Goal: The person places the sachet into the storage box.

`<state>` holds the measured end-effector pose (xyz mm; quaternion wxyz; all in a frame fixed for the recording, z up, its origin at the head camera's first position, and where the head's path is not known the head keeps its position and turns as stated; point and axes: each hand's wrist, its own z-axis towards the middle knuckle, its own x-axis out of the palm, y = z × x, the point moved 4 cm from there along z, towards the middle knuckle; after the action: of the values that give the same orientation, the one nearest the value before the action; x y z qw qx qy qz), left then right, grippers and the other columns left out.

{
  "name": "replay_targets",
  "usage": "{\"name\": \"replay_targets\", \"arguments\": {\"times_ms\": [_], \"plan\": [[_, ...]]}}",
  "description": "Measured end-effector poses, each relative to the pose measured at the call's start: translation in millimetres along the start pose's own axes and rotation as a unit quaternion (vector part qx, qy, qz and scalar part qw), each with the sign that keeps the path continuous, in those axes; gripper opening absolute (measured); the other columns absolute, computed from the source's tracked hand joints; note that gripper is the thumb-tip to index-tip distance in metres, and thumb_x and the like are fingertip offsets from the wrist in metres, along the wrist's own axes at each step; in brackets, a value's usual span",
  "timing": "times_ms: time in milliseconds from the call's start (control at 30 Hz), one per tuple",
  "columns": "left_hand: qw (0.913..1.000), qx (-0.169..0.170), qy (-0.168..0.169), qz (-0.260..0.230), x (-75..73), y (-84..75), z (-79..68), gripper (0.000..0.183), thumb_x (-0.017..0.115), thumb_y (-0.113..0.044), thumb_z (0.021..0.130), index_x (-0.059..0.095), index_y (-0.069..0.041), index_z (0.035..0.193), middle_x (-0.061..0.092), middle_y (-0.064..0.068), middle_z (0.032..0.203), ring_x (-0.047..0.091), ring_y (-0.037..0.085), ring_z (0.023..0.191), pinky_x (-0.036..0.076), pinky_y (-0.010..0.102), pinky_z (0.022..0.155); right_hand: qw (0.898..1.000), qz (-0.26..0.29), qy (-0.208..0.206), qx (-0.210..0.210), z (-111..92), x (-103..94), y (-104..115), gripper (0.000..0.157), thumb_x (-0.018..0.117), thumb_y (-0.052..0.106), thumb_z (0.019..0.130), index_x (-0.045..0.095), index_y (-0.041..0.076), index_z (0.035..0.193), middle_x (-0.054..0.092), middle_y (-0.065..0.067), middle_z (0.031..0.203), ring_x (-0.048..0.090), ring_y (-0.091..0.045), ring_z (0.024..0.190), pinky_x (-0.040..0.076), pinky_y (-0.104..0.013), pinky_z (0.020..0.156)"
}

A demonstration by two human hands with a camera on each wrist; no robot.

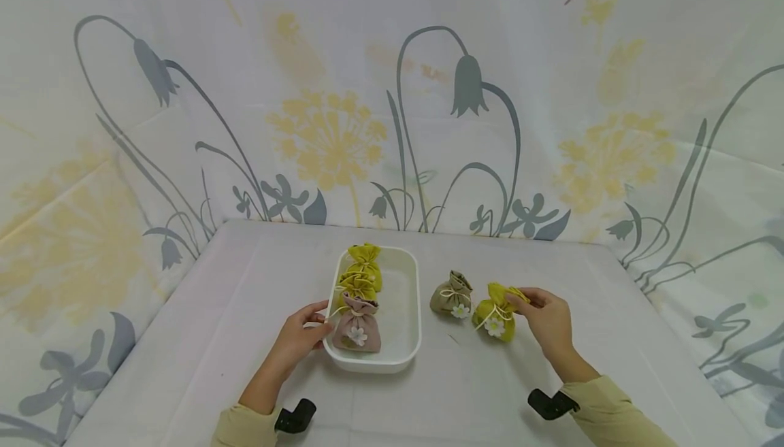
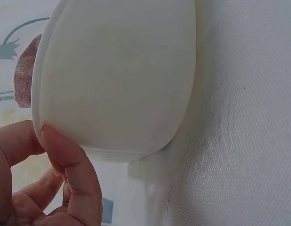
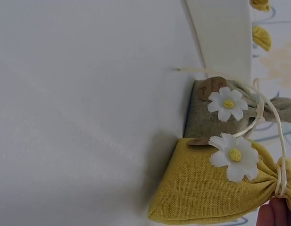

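Note:
My left hand (image 1: 298,338) pinches the left rim of a white plastic tub (image 1: 401,362); the left wrist view shows thumb and finger on its edge. Along the tub's left side lie a pink drawstring pouch (image 1: 371,339) with a white flower and two yellow pouches (image 1: 367,261) behind it. To the right of the tub, my right hand (image 1: 547,321) pinches the gathered neck of another yellow drawstring pouch (image 3: 206,188), which bears a white flower. Beside that pouch, on its left, stands a greenish-brown pouch (image 1: 446,299) with a flower and cord. The right wrist view shows only fingertips (image 3: 272,214).
A white cloth covers the table (image 1: 245,284). Behind it hangs a pale curtain (image 1: 343,39) printed with grey and yellow flowers. Black wrist cameras (image 1: 297,416) sit at both sleeves. The tub's right half shows bare floor.

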<state>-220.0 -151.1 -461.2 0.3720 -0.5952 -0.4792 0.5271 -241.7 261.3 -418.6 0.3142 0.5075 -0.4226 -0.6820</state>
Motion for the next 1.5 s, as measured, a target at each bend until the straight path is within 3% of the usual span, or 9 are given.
{"name": "replay_targets", "arguments": {"times_ms": [200, 367, 533, 667, 733, 933, 1000, 1233, 1500], "plan": [[1.0000, 0.001, -0.003, -0.001, -0.4, 1.0, 0.9, 0.048, 0.062, -0.007, 0.085, 0.050, -0.002, 0.131, 0.051, 0.012, 0.100, 0.055, 0.018, 0.078, 0.052, 0.030, 0.064, 0.999, 0.007, 0.006, -0.036, -10, -1.5, 4, 0.035, 0.071, 0.025, 0.083, 0.066, -0.005, 0.100, 0.069, -0.010, 0.086, 0.063, -0.006, 0.068, 0.053, -0.025, 0.067], [1.0000, 0.001, -0.003, 0.000, -0.6, 1.4, 1.0, 0.048, 0.063, -0.007, 0.086, 0.050, -0.002, 0.131, 0.051, 0.012, 0.101, 0.055, 0.018, 0.079, 0.052, 0.030, 0.064, 0.996, 0.035, 0.004, -0.077, -10, 0.6, -7, 0.028, 0.071, 0.024, 0.083, 0.068, -0.001, 0.096, 0.069, -0.009, 0.084, 0.064, -0.011, 0.069, 0.053, -0.025, 0.065], [1.0000, 0.001, -0.003, -0.004, -0.5, 1.3, 1.0, 0.047, 0.062, -0.006, 0.086, 0.050, -0.001, 0.131, 0.051, 0.012, 0.100, 0.055, 0.018, 0.079, 0.052, 0.030, 0.064, 0.985, 0.086, 0.032, -0.147, -2, 4.4, -24, 0.019, 0.069, 0.019, 0.085, 0.069, 0.004, 0.096, 0.068, -0.005, 0.084, 0.065, -0.011, 0.071, 0.053, -0.022, 0.063], [1.0000, 0.002, -0.003, -0.004, -0.4, 1.2, 0.9, 0.047, 0.062, -0.006, 0.086, 0.050, -0.001, 0.131, 0.051, 0.012, 0.101, 0.055, 0.018, 0.079, 0.052, 0.029, 0.063, 0.983, 0.087, 0.036, -0.155, -11, 3.2, -2, 0.026, 0.070, 0.022, 0.084, 0.067, -0.001, 0.095, 0.067, -0.009, 0.083, 0.065, -0.013, 0.070, 0.053, -0.026, 0.063], [1.0000, 0.001, -0.002, -0.004, -0.3, 1.3, 0.6, 0.047, 0.062, -0.007, 0.086, 0.050, -0.002, 0.131, 0.051, 0.012, 0.101, 0.055, 0.018, 0.079, 0.051, 0.029, 0.063, 0.979, 0.104, 0.044, -0.168, -10, 3.6, 1, 0.024, 0.070, 0.020, 0.083, 0.068, 0.000, 0.095, 0.067, -0.008, 0.082, 0.064, -0.012, 0.069, 0.052, -0.023, 0.061], [1.0000, -0.004, -0.002, 0.000, -0.2, 1.5, -0.6, 0.048, 0.063, -0.008, 0.086, 0.050, -0.002, 0.132, 0.051, 0.012, 0.101, 0.055, 0.019, 0.080, 0.052, 0.030, 0.065, 0.982, 0.079, 0.058, -0.164, -14, 5.3, 23, 0.020, 0.070, 0.016, 0.084, 0.067, 0.000, 0.095, 0.068, -0.004, 0.082, 0.064, -0.010, 0.070, 0.051, -0.019, 0.062], [1.0000, -0.004, -0.002, -0.002, -0.2, 1.4, -0.9, 0.048, 0.063, -0.008, 0.086, 0.050, -0.002, 0.132, 0.051, 0.012, 0.102, 0.055, 0.019, 0.081, 0.052, 0.030, 0.065, 0.986, 0.043, 0.057, -0.148, -17, 5.8, 37, 0.024, 0.069, 0.018, 0.084, 0.066, -0.002, 0.095, 0.067, -0.004, 0.082, 0.063, -0.009, 0.071, 0.052, -0.021, 0.064], [1.0000, -0.003, -0.001, -0.005, -0.2, 1.4, -1.2, 0.047, 0.063, -0.008, 0.086, 0.050, -0.002, 0.131, 0.051, 0.012, 0.101, 0.055, 0.018, 0.080, 0.052, 0.030, 0.065, 0.986, 0.061, 0.079, -0.135, -13, 15.9, 57, 0.020, 0.068, 0.009, 0.084, 0.065, -0.006, 0.097, 0.067, -0.008, 0.084, 0.062, -0.008, 0.071, 0.052, -0.022, 0.065], [1.0000, 0.000, 0.000, -0.003, -0.3, 0.1, -1.8, 0.048, 0.063, -0.008, 0.086, 0.050, -0.002, 0.131, 0.051, 0.012, 0.101, 0.056, 0.019, 0.080, 0.052, 0.030, 0.065, 0.981, 0.075, 0.097, -0.151, -6, 31.4, 74, 0.018, 0.067, 0.006, 0.085, 0.065, -0.007, 0.097, 0.065, -0.016, 0.089, 0.061, -0.007, 0.072, 0.052, -0.020, 0.066]]}}
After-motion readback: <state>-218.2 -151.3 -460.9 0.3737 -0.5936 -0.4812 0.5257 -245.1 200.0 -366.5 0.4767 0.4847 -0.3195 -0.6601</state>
